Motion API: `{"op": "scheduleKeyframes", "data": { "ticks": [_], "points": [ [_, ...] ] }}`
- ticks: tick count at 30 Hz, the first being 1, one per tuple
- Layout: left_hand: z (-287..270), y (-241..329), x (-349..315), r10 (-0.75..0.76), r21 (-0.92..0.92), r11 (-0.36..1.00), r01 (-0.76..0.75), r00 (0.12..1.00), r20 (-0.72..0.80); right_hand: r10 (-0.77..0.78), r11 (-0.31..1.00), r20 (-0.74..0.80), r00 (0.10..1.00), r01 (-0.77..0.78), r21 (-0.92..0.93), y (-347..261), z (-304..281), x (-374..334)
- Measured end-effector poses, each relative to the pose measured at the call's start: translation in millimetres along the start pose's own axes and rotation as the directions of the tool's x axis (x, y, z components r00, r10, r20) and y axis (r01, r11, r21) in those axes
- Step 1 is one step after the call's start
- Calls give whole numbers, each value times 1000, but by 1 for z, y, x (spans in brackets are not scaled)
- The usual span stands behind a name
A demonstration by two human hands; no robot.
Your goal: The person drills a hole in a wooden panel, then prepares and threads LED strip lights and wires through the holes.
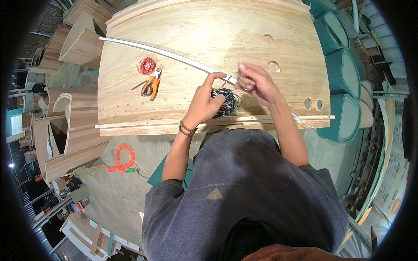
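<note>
My left hand is closed on a coil of black-and-white wire near the front edge of the wooden workbench. A thin strand runs up from the coil past my left index finger. My right hand is raised just to the right of the coil, its fingers pinched on that strand. Behind both hands a long white strip lies slantwise on the bench and passes under my right hand. Its middle part is hidden by my hands and right forearm.
On the bench's left lie a red wire coil, orange-handled cutters and a small grey roll. Round holes pierce the board. Green padded pieces stand at right, wooden frames at left. An orange coiled hose lies on the floor.
</note>
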State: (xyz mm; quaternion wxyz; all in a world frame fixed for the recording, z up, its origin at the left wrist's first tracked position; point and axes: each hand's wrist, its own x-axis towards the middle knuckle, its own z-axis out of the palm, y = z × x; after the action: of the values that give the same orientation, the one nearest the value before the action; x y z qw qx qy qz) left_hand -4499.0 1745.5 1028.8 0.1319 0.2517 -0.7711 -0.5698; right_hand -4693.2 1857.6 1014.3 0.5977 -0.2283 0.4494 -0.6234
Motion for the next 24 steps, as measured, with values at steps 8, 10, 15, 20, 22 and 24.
{"op": "scheduleKeyframes", "data": {
  "ticks": [8,10,15,20,22,24],
  "points": [
    [2,-21,5,-340,-611,705,360,928,155,-68,626,24,997,62,-777,-43,15,-30],
    [8,-38,7,-288,-858,404,318,934,211,-146,702,61,987,147,-697,-35,27,-32],
    [14,-57,19,-350,-990,39,134,930,112,3,572,140,990,113,-813,-21,30,-53],
    [-10,-115,39,-515,-956,265,126,857,-30,26,185,-116,993,-118,-976,-38,-14,-90],
    [-32,-118,49,-333,-947,266,178,939,83,-129,182,-295,947,-270,-945,-51,-45,-119],
    [-30,-89,60,-450,-796,548,258,893,-21,-175,131,-434,884,-416,-900,-71,-64,-144]
  ]
}}
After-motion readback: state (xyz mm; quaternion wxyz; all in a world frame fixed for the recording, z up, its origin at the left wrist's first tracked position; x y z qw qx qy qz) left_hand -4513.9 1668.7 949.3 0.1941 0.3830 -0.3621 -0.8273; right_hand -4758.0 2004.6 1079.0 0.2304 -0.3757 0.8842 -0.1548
